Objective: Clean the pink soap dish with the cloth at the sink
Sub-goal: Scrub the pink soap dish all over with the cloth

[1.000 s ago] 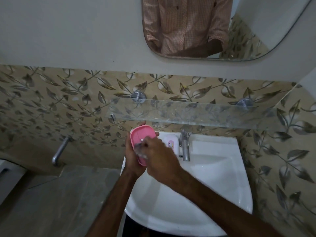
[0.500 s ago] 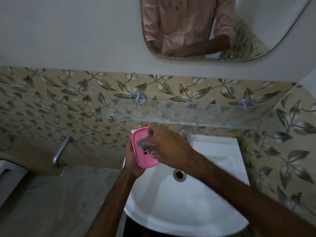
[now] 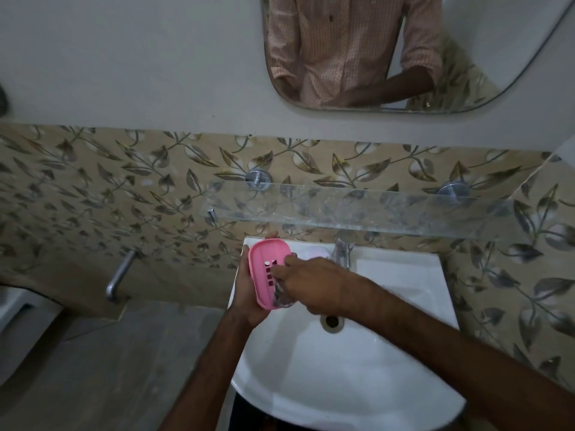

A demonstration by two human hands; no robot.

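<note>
We hold the pink soap dish (image 3: 267, 269) in our left hand (image 3: 249, 293), grip clasped around its back and left edge, above the left rim of the sink (image 3: 389, 353). The dish is tilted with its slotted face turned toward our right hand (image 3: 314, 283), its long axis running from the wall down toward us. Our right grip is clenched on the cloth (image 3: 280, 298), a dark wad pressed against the lower end of the dish. The right hand does the wiping, so we judge the next stroke should follow that long axis, up toward the slots, while the left grip steadies the dish.
</note>
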